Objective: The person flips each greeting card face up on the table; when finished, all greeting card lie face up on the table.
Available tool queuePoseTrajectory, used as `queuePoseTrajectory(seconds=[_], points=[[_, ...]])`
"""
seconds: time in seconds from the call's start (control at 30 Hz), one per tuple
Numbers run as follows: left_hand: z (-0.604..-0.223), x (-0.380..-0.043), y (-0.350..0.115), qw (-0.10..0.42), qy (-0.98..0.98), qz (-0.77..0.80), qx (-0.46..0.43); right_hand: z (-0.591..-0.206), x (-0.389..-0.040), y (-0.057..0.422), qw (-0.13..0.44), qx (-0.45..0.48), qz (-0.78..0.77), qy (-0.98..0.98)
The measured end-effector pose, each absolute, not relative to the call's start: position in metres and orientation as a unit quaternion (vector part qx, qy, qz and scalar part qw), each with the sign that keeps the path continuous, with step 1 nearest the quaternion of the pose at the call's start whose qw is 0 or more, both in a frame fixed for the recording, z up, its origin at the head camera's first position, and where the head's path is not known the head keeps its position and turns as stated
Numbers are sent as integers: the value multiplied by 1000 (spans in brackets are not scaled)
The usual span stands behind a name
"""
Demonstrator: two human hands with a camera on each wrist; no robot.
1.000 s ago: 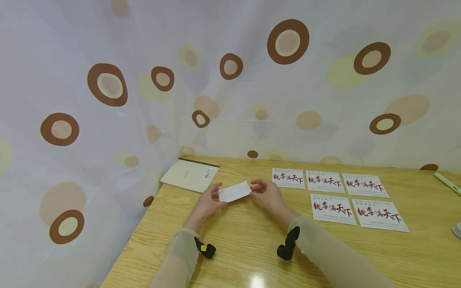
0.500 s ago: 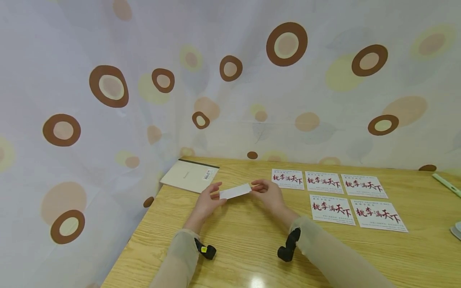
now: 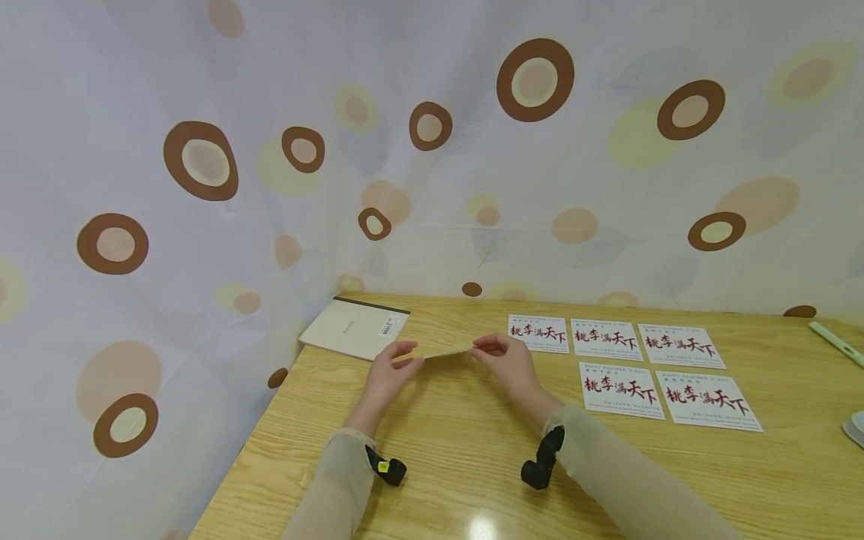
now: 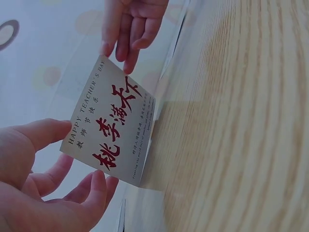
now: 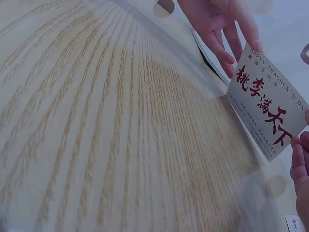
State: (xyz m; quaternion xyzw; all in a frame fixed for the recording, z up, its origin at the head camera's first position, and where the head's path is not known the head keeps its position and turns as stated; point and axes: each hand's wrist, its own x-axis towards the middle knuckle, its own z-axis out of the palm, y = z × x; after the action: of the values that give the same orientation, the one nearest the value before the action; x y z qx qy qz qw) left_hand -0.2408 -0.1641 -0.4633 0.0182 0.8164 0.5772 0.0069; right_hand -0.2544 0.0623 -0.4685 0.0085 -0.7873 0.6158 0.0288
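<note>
Between my two hands a greeting card (image 3: 447, 354) is held above the table, seen almost edge-on in the head view. Its printed face, with large red characters and "HAPPY TEACHER'S DAY", shows on the card (image 4: 112, 121) in the left wrist view and, partly cut off at the right edge, in the right wrist view. My left hand (image 3: 389, 377) pinches the card's left end between thumb and fingers. At the opposite end, my right hand (image 3: 508, 369) pinches it with thumb and fingertips.
Several matching cards lie face up in two rows at the right, among them a near card (image 3: 622, 390). A cream notebook (image 3: 355, 327) with a dark spine lies at the back left. Far right are a pale green stick-like object (image 3: 837, 343) and a partly cut-off grey object (image 3: 856, 429).
The card has tilted in my hands: its white blank face narrowed to a strip, and now only a thin edge shows in the head view. Both hands stay in about the same place.
</note>
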Motion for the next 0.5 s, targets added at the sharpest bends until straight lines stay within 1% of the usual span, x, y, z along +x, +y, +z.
queuePoseTrajectory(seconds=[0.3,0.5], points=[[-464,-240,-162,-13,811,585,-18,-469,-253,59,30,3,610,-792],[-462,-241,-161,-33,806,590,-35,-469,-254,58,48,4,595,-802]])
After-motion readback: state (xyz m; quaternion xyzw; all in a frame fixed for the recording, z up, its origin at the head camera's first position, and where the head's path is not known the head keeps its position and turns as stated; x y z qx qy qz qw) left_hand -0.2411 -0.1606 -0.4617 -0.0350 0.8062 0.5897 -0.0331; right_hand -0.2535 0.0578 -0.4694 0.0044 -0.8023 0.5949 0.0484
